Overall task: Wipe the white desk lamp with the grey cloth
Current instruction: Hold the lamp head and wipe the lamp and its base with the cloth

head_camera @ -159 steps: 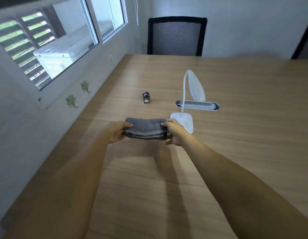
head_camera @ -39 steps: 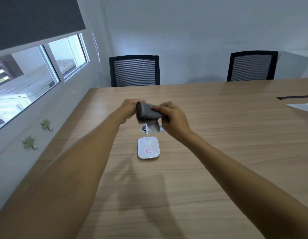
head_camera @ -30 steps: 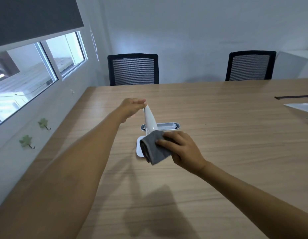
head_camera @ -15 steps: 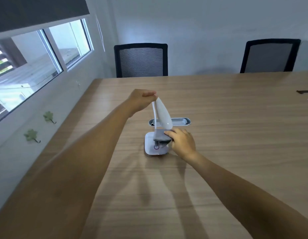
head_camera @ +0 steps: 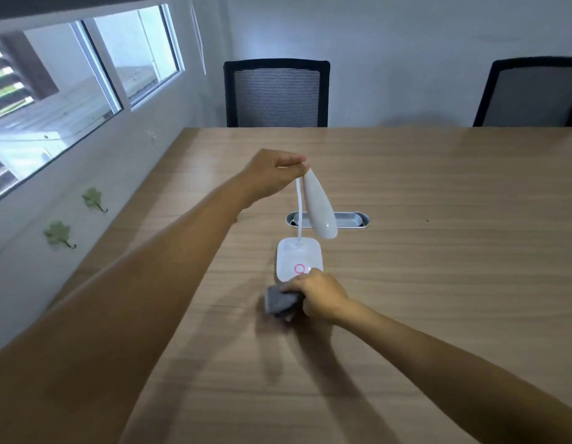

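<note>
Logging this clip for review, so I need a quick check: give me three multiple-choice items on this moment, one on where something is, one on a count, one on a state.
1. Where is the crumpled grey cloth?
A. Draped over the lamp head
B. Just in front of the lamp's square base, in the right hand
C. On a chair seat

2. How many black mesh-backed chairs show behind the wooden table?
A. One
B. Two
C. Four

3. What is the left hand doing?
A. Lying flat on the table
B. Pinching the top of the lamp
C. Holding the cloth

Answers: 1 B, the right hand grips the cloth at the near edge of the white desk lamp. 2 B, one chair in the middle and a second chair at the right. 3 B, the left hand closes its fingertips at the lamp's top end.
</note>
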